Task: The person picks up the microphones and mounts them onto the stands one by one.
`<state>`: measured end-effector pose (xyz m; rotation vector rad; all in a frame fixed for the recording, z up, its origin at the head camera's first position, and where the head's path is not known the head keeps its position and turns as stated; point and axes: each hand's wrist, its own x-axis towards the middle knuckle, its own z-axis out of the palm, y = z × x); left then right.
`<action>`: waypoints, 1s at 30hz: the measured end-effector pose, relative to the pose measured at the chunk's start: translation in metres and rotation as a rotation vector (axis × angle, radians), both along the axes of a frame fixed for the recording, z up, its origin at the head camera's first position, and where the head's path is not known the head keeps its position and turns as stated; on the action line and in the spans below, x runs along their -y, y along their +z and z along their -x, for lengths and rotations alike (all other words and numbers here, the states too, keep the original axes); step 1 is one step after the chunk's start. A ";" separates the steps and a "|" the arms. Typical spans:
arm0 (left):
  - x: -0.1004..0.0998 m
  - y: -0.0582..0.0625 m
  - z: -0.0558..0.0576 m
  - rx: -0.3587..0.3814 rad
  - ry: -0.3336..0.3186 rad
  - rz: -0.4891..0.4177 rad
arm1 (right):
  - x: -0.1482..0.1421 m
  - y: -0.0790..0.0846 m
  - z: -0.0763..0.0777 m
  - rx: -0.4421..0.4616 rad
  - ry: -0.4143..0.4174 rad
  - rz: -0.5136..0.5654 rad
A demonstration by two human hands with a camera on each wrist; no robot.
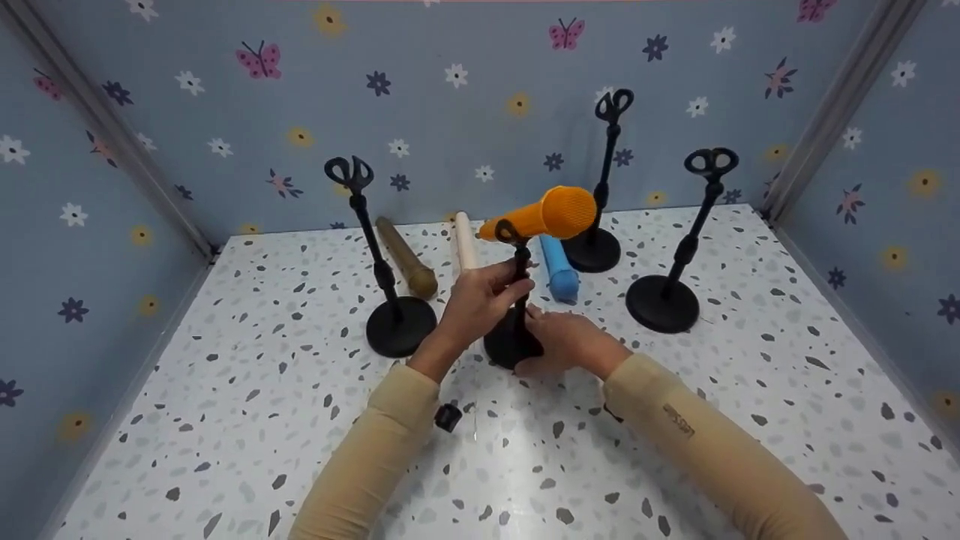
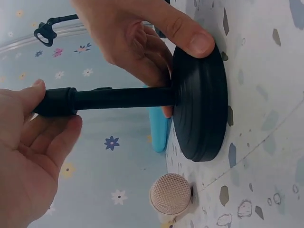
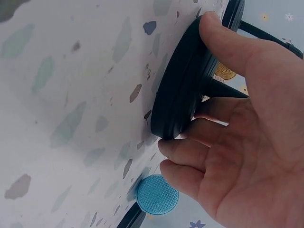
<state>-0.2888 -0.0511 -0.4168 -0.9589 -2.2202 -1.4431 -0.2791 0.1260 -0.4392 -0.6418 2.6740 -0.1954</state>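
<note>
An orange toy microphone (image 1: 566, 214) sits tilted in the clip of a black microphone stand (image 2: 126, 98), in front of me in the head view. My left hand (image 1: 476, 304) grips the collar of the stand's pole between thumb and fingers. Lower down, my right hand (image 1: 566, 343) holds the round base (image 3: 178, 90), thumb on its top edge and fingertips at the rim. The base is right at the speckled tabletop. Behind the hands lie a cream microphone (image 2: 171, 194) and a blue microphone (image 3: 157, 194), the cream one partly hidden by my left hand in the head view.
A brown microphone (image 1: 409, 259) lies beside a left-hand stand (image 1: 401, 326) with a bare clip. Two more stands with bare clips are at the right, one farther back (image 1: 592, 249) and one nearer (image 1: 663, 304). Flowered panels (image 1: 450, 112) enclose the speckled table (image 1: 255, 315).
</note>
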 end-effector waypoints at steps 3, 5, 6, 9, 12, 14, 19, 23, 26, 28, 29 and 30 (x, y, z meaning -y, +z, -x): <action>0.000 0.003 -0.001 0.049 0.000 -0.018 | 0.000 0.000 0.001 -0.002 0.010 -0.002; 0.000 0.003 -0.001 0.071 0.007 -0.034 | 0.000 0.000 0.001 -0.008 0.020 -0.001; 0.000 0.004 -0.001 0.077 0.007 -0.042 | 0.001 0.000 0.001 -0.008 0.025 -0.002; 0.000 0.003 0.000 0.070 0.010 -0.056 | 0.001 0.000 0.003 -0.012 0.034 -0.002; -0.002 0.002 0.000 0.043 0.007 -0.067 | 0.001 0.000 0.003 -0.008 0.021 -0.013; -0.003 0.001 0.000 0.024 0.013 -0.069 | 0.000 0.000 0.003 -0.007 0.012 -0.014; -0.006 -0.003 0.001 0.022 0.028 -0.090 | -0.001 -0.001 0.002 -0.014 0.012 0.013; -0.005 -0.004 0.001 0.052 -0.025 -0.135 | -0.001 -0.001 0.001 -0.020 0.015 0.024; -0.004 -0.005 0.001 0.068 -0.086 -0.151 | -0.001 -0.001 0.001 -0.019 0.014 0.018; -0.003 -0.006 0.000 0.071 -0.109 -0.144 | -0.001 -0.001 0.001 -0.016 0.013 0.011; -0.002 -0.006 0.000 0.070 -0.110 -0.136 | -0.001 -0.001 0.000 -0.012 0.011 0.013; -0.002 -0.007 0.000 0.068 -0.105 -0.130 | -0.001 -0.001 0.000 -0.009 0.009 0.015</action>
